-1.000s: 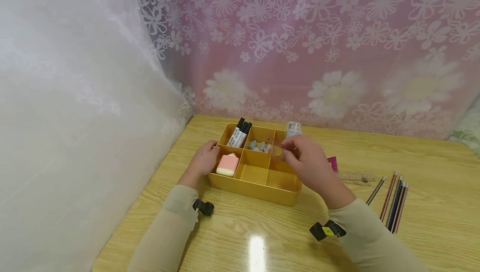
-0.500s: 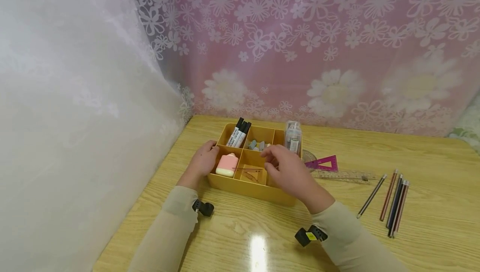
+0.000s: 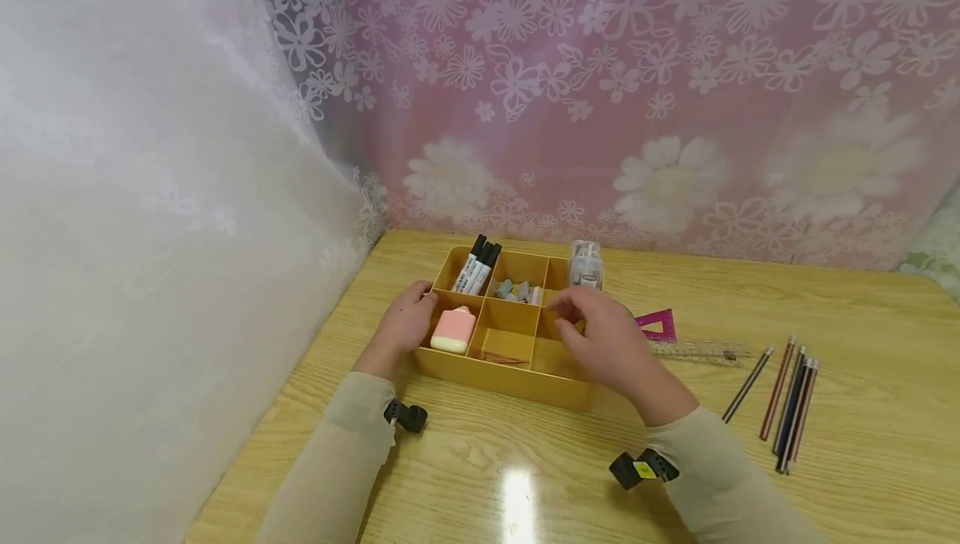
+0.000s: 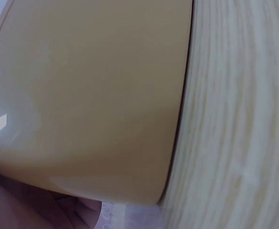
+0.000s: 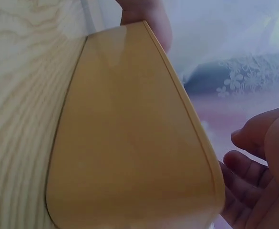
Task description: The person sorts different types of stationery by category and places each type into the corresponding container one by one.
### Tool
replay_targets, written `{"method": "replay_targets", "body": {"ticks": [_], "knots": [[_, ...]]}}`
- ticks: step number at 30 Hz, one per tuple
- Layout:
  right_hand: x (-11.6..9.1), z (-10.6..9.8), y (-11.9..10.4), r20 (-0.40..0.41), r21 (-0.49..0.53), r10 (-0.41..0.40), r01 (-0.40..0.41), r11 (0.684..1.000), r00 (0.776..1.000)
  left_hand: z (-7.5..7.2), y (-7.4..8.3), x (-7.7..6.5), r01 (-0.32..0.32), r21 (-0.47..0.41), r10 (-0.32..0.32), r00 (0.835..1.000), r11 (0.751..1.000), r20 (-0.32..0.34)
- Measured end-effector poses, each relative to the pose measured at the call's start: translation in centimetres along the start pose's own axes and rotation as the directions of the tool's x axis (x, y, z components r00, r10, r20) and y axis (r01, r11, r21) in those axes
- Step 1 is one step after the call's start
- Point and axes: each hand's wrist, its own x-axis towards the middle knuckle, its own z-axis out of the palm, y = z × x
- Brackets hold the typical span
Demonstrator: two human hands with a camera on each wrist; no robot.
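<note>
A yellow box organizer (image 3: 495, 381) with several compartments sits on the table. My left hand (image 3: 407, 316) grips its left wall, the thumb at the rim; in the left wrist view its fingers wrap the corner. Over the right compartments hovers my right hand (image 3: 611, 344), fingers loosely bent and holding nothing; in the right wrist view thumb and fingertips are apart beside the rim. A thin, see-through reddish set square (image 3: 504, 358) lies in the front middle compartment, low against the front wall. Beside it stands a pink and cream bottle-shaped item (image 3: 453, 331) in the front left one.
Black-capped markers (image 3: 476, 267) fill the back left compartment, small grey and pale pieces (image 3: 517, 291) the back middle. A clear container (image 3: 586, 263) stands at the back right. Right of the box lie a magenta set square (image 3: 657, 325), a clear ruler (image 3: 701, 351) and several pencils (image 3: 791, 411).
My right hand carried the reddish set square left over the front middle compartment, let it go there and drew back to the right. The left hand stayed at the box wall.
</note>
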Motion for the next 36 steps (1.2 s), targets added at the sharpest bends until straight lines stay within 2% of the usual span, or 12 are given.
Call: {"method": "replay_targets", "body": {"ticks": [8,16,21,26,36], "knots": [[-0.4,-2.4,2.2,-0.041,-0.018,0.057,-0.057,0.998,0.998,0.0,-0.1,0.1,-0.007,0.004,0.007,1.0,1.0,-0.001],[-0.4,-4.5,5.1,0.005,-0.095,0.144,-0.143,0.985,0.99,-0.2,-0.1,-0.1,-0.006,-0.005,0.006,1.0,1.0,0.008],[-0.3,-3.9,7.8,0.093,-0.147,0.188,-0.173,0.974,0.978,-0.1,0.0,0.0,-0.012,0.005,0.012,1.0,1.0,0.009],[-0.2,-2.6,9.7,0.153,-0.217,0.164,-0.129,0.968,0.974,0.0,0.1,0.1,-0.003,0.01,0.003,1.0,1.0,0.009],[-1.0,-0.9,10.4,0.254,-0.304,0.189,-0.107,0.947,0.949,0.0,0.0,0.0,0.005,-0.001,-0.005,1.0,1.0,0.011]]}}
